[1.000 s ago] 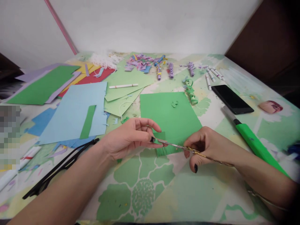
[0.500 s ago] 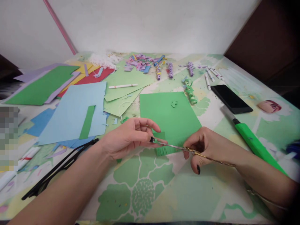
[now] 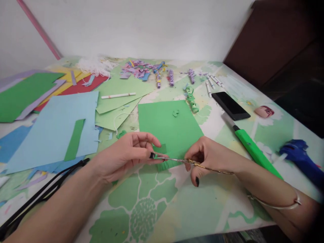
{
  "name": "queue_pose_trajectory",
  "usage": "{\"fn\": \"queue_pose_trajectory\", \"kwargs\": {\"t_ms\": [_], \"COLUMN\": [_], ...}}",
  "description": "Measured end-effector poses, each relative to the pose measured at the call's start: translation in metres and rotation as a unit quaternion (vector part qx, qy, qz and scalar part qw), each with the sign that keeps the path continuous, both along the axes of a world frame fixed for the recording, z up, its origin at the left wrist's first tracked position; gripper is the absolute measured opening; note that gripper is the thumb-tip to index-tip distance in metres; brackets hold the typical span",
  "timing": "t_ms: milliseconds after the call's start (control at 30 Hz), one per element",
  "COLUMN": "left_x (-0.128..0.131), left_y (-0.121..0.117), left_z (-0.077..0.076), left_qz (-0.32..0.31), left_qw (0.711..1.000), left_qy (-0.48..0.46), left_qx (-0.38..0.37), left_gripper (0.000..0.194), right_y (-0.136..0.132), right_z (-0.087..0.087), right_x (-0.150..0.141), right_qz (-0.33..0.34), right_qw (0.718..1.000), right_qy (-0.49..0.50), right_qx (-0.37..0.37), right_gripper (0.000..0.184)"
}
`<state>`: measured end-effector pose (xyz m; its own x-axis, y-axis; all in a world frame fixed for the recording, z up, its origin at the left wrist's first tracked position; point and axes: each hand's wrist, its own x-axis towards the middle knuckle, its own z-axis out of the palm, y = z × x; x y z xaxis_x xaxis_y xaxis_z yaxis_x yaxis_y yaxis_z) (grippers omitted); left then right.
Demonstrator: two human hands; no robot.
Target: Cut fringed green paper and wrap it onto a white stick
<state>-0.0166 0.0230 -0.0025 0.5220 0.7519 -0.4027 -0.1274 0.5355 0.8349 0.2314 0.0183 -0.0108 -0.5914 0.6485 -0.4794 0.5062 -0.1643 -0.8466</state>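
Note:
My left hand (image 3: 134, 152) pinches a small piece of green paper (image 3: 160, 148) between thumb and fingers; its lower edge looks cut into a fringe. In my right hand (image 3: 202, 157) is a pair of gold-handled scissors (image 3: 192, 162), fingers through the handles. The blades reach left to the paper at my left fingertips. Beneath both hands lies a larger green sheet (image 3: 162, 118), with a small green paper flower (image 3: 175, 113) on it. Beyond its right corner rests a curled green paper roll (image 3: 192, 102).
To the left lie a light blue sheet (image 3: 53, 118) with a green strip (image 3: 74, 140), and pale green sheets with a marker (image 3: 118, 96). Paper scraps (image 3: 136, 70) and purple rolls (image 3: 171, 77) sit at the back. Rightward are a phone (image 3: 231, 105), a green-handled knife (image 3: 258, 153) and a blue tool (image 3: 298, 155).
The view has swung to the right, so everything appears further left and more of the blue tool shows. My hands keep nearly the same hold on the paper and scissors.

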Motion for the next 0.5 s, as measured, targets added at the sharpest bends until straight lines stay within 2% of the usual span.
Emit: {"fn": "queue_pose_trajectory", "kwargs": {"t_ms": [500], "left_x": [-0.0021], "left_y": [0.0016], "left_z": [-0.0034], "left_qz": [0.009], "left_qw": [1.0], "left_qy": [-0.009], "left_qx": [-0.002], "left_gripper": [0.017], "right_y": [0.0027], "right_z": [0.002], "right_x": [0.0053], "right_qz": [0.018], "right_qw": [1.0], "right_qy": [0.002], "right_qx": [-0.015], "right_gripper": [0.028]}}
